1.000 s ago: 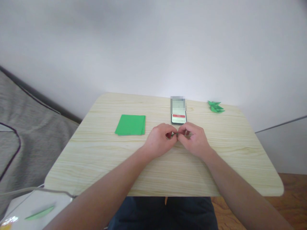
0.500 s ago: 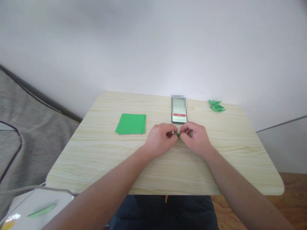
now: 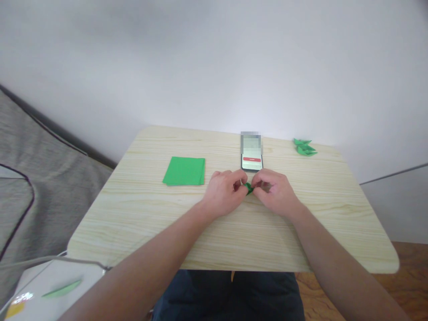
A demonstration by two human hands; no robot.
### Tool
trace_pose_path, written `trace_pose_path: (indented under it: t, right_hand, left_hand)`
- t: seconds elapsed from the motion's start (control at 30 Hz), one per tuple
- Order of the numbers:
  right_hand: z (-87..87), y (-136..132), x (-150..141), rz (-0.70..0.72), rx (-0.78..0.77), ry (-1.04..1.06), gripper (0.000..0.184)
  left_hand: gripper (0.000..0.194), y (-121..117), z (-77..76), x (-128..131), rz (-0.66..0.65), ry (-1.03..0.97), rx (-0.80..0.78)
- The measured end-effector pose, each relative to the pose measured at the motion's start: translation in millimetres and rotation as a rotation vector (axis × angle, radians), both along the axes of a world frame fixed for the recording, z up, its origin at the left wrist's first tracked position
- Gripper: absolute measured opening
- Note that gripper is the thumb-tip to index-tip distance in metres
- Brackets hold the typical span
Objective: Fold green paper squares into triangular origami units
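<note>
Between my two hands is a small folded green paper (image 3: 248, 189), most of it hidden by the fingertips. My left hand (image 3: 225, 191) pinches its left side with thumb and forefinger. On the other side, my right hand (image 3: 276, 191) grips the right end the same way. Both hands are low over the middle of the table, just in front of a phone (image 3: 252, 163). Left of my left hand lies a stack of green paper sheets (image 3: 183, 171).
Several folded green paper pieces (image 3: 305, 148) lie at the back right of the table (image 3: 140, 214), near the white wall (image 3: 214, 67). A grey cloth-covered surface (image 3: 50, 187) stands at the left. Below it, a cable (image 3: 67, 258) crosses a white surface holding a green strip (image 3: 63, 290).
More of the folded green paper shows between my fingertips, and it looks tilted now. Both hands still pinch it. The whole view has shifted slightly.
</note>
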State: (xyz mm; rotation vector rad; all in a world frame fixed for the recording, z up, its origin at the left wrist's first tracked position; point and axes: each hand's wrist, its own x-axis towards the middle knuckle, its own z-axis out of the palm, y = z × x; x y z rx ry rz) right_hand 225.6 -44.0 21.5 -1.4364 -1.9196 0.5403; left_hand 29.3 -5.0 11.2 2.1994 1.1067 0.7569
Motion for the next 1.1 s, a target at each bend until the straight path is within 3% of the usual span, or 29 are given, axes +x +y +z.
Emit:
trace_pose_path:
  t: [0.23, 0.57, 1.1]
  right_hand:
    - [1.1, 2.0, 4.9, 0.048, 0.003, -0.055, 0.018]
    - [-1.3, 1.7, 5.2, 0.054, 0.065, -0.228, 0.011]
    - [-0.9, -2.3, -0.3, 0.049, 0.119, -0.317, 0.01]
  left_hand:
    - [0.021, 2.7, 0.3, -2.4, -0.044, 0.073, 0.03]
    - [0.019, 4.7, -0.2, -6.4, -0.085, 0.097, 0.074]
    - [0.012, 9.2, -1.1, -11.8, -0.139, 0.08, 0.136]
